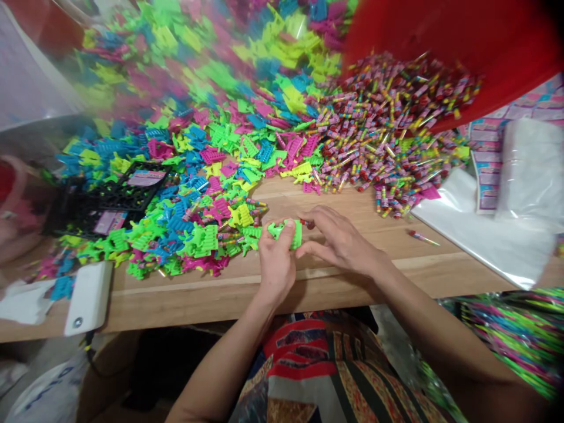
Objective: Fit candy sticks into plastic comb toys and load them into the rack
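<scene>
My left hand (277, 261) pinches a bright green plastic piece (298, 234) with ridged edges between thumb and fingers, just above the wooden table. Close on its right is my right hand (341, 241), thumb and index finger bent toward the piece. A small stick (305, 222) with a dark red end shows at the right index fingertip, mostly hidden by the fingers. Left of my hands lies a heap of similar plastic pieces (176, 217) in green, blue, pink and yellow. Beyond my right hand spreads a pile of small labelled sticks (361, 141) with red and yellow parts.
A red basin (440, 35) leans over the stick pile. Clear plastic bags (484, 235) and printed cards (487, 170) lie at right. Black trays (106, 197) sit at left, near a white power bank (89, 296) with a cable. One loose stick (423, 237) lies near the bags.
</scene>
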Action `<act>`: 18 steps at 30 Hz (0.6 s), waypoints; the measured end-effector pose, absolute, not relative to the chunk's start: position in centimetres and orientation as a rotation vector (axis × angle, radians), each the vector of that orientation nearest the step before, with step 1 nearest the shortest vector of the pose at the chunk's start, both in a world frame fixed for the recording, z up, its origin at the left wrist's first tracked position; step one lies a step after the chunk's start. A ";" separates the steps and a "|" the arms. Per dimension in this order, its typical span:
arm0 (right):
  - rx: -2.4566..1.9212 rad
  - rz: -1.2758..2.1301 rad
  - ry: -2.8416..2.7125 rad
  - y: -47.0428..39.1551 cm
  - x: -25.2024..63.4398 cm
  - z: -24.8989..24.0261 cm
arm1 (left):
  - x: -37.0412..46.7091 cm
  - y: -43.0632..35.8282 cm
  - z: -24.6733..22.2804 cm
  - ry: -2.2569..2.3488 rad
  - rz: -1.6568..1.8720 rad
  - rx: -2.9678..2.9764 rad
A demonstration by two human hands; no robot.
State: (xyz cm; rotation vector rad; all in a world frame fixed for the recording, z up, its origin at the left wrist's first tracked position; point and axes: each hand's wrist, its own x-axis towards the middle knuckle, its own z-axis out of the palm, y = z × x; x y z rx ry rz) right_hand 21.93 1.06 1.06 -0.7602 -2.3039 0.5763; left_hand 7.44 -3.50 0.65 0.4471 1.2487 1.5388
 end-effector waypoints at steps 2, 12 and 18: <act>-0.755 0.576 -2.299 1.0 21.9 1.0 | 7.5 -3.6 0.7 1.271 1.535 0.459; -0.744 0.597 -2.295 1.2 21.8 1.1 | 7.5 -3.5 0.7 1.268 1.546 0.458; -0.737 0.580 -2.287 1.4 22.0 1.1 | 7.5 -3.3 0.7 1.209 1.540 0.410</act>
